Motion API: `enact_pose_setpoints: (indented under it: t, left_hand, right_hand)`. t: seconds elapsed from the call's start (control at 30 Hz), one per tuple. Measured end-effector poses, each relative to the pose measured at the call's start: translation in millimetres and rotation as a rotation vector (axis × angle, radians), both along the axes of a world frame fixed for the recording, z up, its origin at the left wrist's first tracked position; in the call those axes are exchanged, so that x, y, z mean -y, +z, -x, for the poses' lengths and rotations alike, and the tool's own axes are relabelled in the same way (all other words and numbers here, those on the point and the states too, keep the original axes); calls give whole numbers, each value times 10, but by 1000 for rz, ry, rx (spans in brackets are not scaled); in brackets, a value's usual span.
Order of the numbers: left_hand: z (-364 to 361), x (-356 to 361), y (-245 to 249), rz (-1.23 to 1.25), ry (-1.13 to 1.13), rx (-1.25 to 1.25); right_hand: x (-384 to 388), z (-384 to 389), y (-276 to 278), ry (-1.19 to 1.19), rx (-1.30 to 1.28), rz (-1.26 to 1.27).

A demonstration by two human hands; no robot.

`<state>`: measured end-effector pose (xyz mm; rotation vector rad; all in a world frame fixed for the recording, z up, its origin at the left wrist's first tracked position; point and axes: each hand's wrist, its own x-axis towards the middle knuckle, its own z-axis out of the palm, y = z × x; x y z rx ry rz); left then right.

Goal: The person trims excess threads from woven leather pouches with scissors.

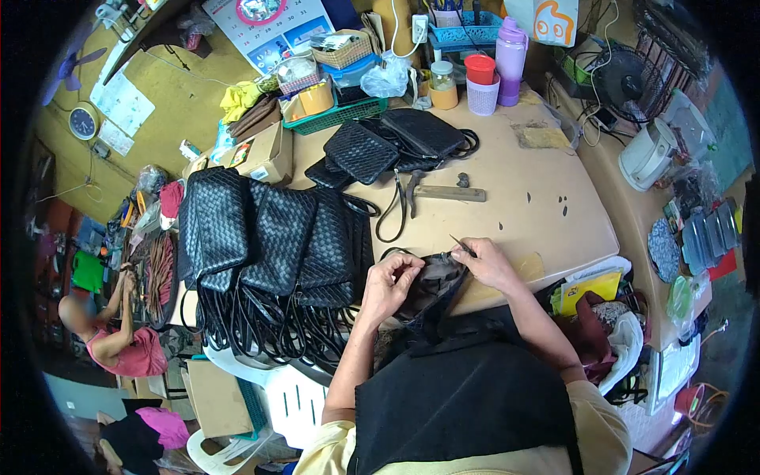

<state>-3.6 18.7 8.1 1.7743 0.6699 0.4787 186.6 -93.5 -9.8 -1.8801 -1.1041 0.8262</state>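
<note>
Black basket-weave pouches (273,241), purple bottle (511,62)

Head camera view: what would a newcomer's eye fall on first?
Likely the black woven pouches heaped on the left of the table, straps dangling below. Next, at the near edge, the left hand beside a dark item and the right hand gripping a thin pointed tool. The purple bottle at the back also stands out.

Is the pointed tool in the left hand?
No, the right hand grips the pointed tool, while the left hand is at the dark item.
</note>
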Motion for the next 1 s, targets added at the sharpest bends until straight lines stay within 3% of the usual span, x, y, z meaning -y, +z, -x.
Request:
enact_pose_setpoints:
  t: [0.03, 0.1, 0.13, 0.2, 0.4, 0.77, 0.93, 1.0]
  left_hand:
    - [-24, 12, 17, -239, -26, 74]
    - [-66, 39, 90, -676, -73, 141]
    - [-66, 87, 123, -676, -74, 144]
    - [-70, 203, 146, -350, -25, 58]
    - [-136, 273, 78, -500, 101, 117]
    - [-280, 242, -12, -735, 131, 90]
    - [-273, 140, -145, -493, 102, 46]
    - [-250, 113, -155, -391, 97, 35]
  right_hand:
    - [-18, -8, -132, -3, -1, 2]
    - [-62, -8, -334, -49, -229, -247]
    - [-51, 14, -333, -50, -227, -248]
    - [-53, 94, -255, -138, -703, -243]
    - [-47, 189, -2, -98, -832, -169]
    - [-131, 135, -236, -86, -784, -134]
    - [-142, 129, -278, -29, -701, -176]
    - [-157, 199, -337, -127, -65, -367]
